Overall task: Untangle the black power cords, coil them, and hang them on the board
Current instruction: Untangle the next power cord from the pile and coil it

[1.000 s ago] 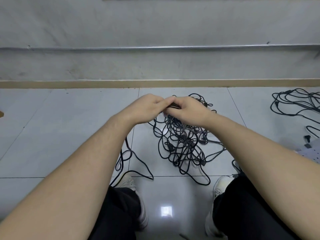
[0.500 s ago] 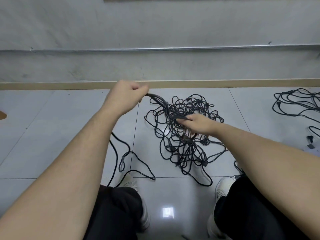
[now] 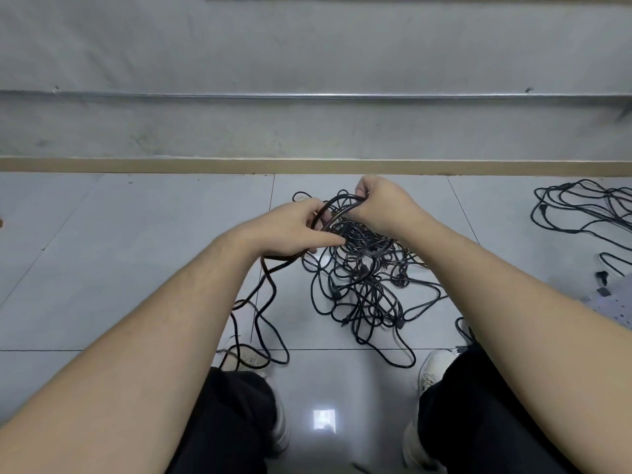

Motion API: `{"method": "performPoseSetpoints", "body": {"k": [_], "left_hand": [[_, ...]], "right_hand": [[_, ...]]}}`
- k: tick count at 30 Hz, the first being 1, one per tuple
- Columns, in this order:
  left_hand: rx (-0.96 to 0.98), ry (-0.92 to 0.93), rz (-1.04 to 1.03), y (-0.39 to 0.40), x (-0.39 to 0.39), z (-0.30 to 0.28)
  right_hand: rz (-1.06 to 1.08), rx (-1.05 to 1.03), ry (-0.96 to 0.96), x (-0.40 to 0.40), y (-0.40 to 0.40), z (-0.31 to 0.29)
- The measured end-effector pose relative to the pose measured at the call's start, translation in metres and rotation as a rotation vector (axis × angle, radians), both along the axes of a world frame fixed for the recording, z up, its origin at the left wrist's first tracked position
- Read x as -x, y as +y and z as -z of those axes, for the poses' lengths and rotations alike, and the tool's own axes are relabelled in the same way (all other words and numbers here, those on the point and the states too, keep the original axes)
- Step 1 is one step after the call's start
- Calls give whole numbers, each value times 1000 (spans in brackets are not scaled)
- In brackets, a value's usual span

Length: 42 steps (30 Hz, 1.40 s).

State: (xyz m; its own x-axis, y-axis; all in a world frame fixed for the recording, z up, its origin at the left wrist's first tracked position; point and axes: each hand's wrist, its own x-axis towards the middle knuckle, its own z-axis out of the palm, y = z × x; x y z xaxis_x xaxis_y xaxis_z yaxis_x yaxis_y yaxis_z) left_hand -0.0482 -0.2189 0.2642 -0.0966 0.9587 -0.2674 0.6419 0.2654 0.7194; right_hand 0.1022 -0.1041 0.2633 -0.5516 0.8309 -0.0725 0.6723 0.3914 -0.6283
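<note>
Two hands [image 3: 290,230] [image 3: 383,206] — two cord heaps [image 3: 362,285] [image 3: 588,206]

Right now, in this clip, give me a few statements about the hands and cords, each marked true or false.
1. Both hands hold black cord above the tangled pile. True: the left hand and right hand each grip strands.
2. A second bunch of cords lies on the floor at far right. True.
3. The cords rest on a wooden table. False: they lie on a tiled floor.
4. The left hand is open and idle. False: its fingers curl round a cord.
</note>
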Motion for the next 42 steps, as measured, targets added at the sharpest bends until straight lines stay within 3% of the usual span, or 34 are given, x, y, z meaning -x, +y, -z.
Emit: {"method": "performPoseSetpoints", "body": {"k": [5, 7, 11, 15, 18, 23, 26, 29, 32, 34, 36, 42], "left_hand": [[-189, -117, -47, 4, 2, -5], [-306, -131, -101, 5, 6, -11], [-459, -177, -221, 1, 18, -19], [-533, -327, -362, -4, 23, -17], [-551, -350, -443, -7, 31, -17], [-428, -123, -473, -11, 55, -3], [-518, -32, -465, -12, 48, -6], [-602, 111, -302, -3, 23, -17], [-545, 302, -152, 7, 7, -16], [-457, 348, -200, 12, 3, -14], [-425, 245, -293, 13, 1, -12], [-612, -133, -560, 5, 11, -24]], "right_hand": [[2, 372, 416, -11, -5, 3], [-90, 469, 480, -18, -2, 8], [-229, 520, 312, -28, 0, 22], [-265, 412, 153, -24, 0, 32], [-249, 277, 148, -16, -3, 39], [-198, 84, 209, -11, -2, 25], [-248, -11, 191, -6, -7, 6], [-290, -148, 139, 5, -17, -9], [-339, -117, 150, 10, -24, -10], [-365, -26, 168, 7, -24, -3], [-385, 67, 177, 1, -21, 3], [-400, 333, 3, -22, -3, 36]]}}
